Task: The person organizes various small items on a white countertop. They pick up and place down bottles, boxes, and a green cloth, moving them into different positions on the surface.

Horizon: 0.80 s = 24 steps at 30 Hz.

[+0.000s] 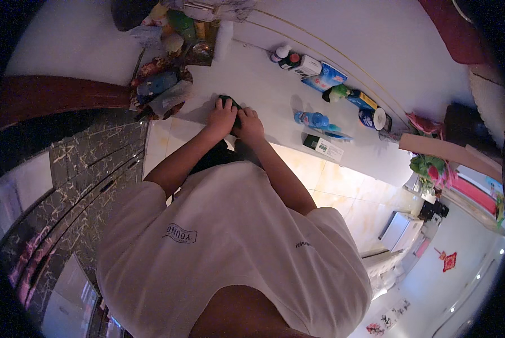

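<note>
A small dark green item (229, 100), perhaps folded cloth, lies at the near edge of a long white table (252, 80). My left hand (222, 117) grips it from the left, fingers curled over its top. Close beside, my right hand (251, 125) holds its right side. Part of the item shows between the two hands; the rest is covered by my fingers, so its exact kind is unclear.
Right along the table stand a blue bottle (311, 119) and a green-and-white box (323, 146). Bottles, a white box (307, 66), a blue packet (326, 77) and a round tub (371, 118) line the wall. A cluttered basket (161, 91) sits left, near a dark marbled cabinet (87, 164).
</note>
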Each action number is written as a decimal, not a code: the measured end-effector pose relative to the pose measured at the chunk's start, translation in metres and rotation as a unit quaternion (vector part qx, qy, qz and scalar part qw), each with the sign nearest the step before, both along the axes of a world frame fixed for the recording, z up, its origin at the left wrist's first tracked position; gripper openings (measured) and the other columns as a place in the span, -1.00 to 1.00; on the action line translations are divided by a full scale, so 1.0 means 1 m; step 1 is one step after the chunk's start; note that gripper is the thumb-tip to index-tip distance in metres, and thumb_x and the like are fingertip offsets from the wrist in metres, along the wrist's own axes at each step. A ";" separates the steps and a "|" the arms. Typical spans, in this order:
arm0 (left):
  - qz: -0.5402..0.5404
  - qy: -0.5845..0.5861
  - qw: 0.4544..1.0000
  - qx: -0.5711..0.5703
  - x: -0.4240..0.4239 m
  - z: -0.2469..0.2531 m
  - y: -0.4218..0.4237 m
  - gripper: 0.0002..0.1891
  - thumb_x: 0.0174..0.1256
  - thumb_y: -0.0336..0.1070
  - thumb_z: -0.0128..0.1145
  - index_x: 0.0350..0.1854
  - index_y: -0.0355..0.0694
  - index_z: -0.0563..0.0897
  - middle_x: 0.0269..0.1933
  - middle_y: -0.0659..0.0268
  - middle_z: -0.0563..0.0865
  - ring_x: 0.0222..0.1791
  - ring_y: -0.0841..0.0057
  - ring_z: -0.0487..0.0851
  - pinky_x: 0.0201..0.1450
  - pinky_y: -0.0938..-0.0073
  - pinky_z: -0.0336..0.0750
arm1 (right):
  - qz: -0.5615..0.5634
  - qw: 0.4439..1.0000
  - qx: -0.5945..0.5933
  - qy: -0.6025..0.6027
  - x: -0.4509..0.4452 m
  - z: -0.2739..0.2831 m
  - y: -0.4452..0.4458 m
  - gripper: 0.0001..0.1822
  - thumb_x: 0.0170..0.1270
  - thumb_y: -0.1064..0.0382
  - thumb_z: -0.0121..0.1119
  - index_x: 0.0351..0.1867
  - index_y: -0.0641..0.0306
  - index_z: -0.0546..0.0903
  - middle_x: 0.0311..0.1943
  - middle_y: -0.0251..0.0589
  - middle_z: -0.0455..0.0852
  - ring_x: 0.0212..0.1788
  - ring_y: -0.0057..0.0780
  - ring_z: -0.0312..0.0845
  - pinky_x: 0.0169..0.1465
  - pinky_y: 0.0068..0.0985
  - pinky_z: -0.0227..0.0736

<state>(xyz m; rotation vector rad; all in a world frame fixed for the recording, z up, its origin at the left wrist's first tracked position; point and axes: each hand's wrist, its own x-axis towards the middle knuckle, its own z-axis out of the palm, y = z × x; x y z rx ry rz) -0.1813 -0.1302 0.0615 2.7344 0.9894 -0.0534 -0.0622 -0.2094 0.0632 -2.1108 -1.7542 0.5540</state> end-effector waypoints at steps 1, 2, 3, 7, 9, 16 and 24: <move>-0.004 -0.007 1.000 -0.011 0.006 0.005 -0.001 -0.76 0.14 -0.33 0.13 -0.13 -0.26 0.59 0.10 0.12 0.46 0.15 0.06 0.40 0.04 0.23 0.57 | -0.013 1.000 -0.007 0.005 0.004 0.002 -0.004 -0.45 -0.09 0.19 0.35 0.03 0.19 0.53 0.02 -0.09 0.52 0.08 -0.04 0.43 0.10 -0.20 0.45; -0.009 -0.013 1.000 -0.023 0.012 0.011 -0.003 -0.76 0.15 -0.34 0.12 -0.13 -0.26 0.59 0.10 0.12 0.46 0.15 0.06 0.40 0.04 0.23 0.56 | -0.026 0.999 -0.014 0.011 0.008 0.005 -0.009 -0.46 -0.08 0.20 0.35 0.03 0.19 0.53 0.02 -0.09 0.52 0.08 -0.04 0.43 0.10 -0.20 0.45; -0.012 -0.019 0.999 -0.034 0.015 0.015 -0.004 -0.77 0.15 -0.35 0.12 -0.13 -0.26 0.58 0.10 0.12 0.46 0.14 0.06 0.40 0.04 0.22 0.56 | -0.035 0.999 -0.023 0.015 0.011 0.009 -0.012 -0.47 -0.08 0.20 0.34 0.03 0.18 0.53 0.02 -0.09 0.52 0.08 -0.03 0.43 0.10 -0.20 0.45; -0.033 0.000 0.995 -0.092 0.027 0.012 -0.001 -0.53 -0.03 -0.32 0.33 0.00 -0.22 0.53 0.18 0.11 0.42 0.21 -0.03 0.34 0.22 0.06 0.39 | -0.059 0.998 -0.025 0.029 0.016 0.017 -0.024 -0.50 -0.05 0.23 0.31 0.03 0.16 0.54 0.01 -0.09 0.52 0.07 -0.02 0.42 0.13 -0.21 0.43; -0.035 0.030 0.991 -0.124 0.028 0.025 0.002 -0.44 -0.11 -0.26 0.43 0.02 -0.21 0.52 0.19 0.13 0.41 0.22 -0.03 0.31 0.24 0.06 0.38 | -0.060 0.997 -0.024 0.035 0.018 0.016 -0.027 -0.50 -0.03 0.23 0.30 0.04 0.14 0.54 0.02 -0.09 0.53 0.08 -0.02 0.42 0.14 -0.21 0.42; -0.042 -0.026 0.991 -0.124 0.013 0.017 0.001 -0.43 -0.11 -0.10 0.47 -0.04 -0.24 0.56 0.12 0.14 0.46 0.23 0.04 0.33 0.16 0.11 0.45 | -0.029 0.991 -0.044 0.120 0.031 0.037 -0.038 -0.52 0.11 0.21 0.26 0.12 0.15 0.53 0.06 -0.05 0.56 0.12 -0.02 0.45 0.18 -0.25 0.38; -0.062 -0.114 0.974 -0.183 0.046 0.070 -0.030 -0.46 0.05 -0.10 0.35 0.08 -0.22 0.54 0.16 0.06 0.50 0.21 0.05 0.40 0.27 0.14 0.35 | -0.014 0.986 0.047 0.159 0.070 0.116 -0.063 -0.76 0.16 0.33 0.24 -0.12 0.26 0.64 -0.17 -0.08 0.69 -0.09 -0.15 0.60 0.03 -0.34 0.46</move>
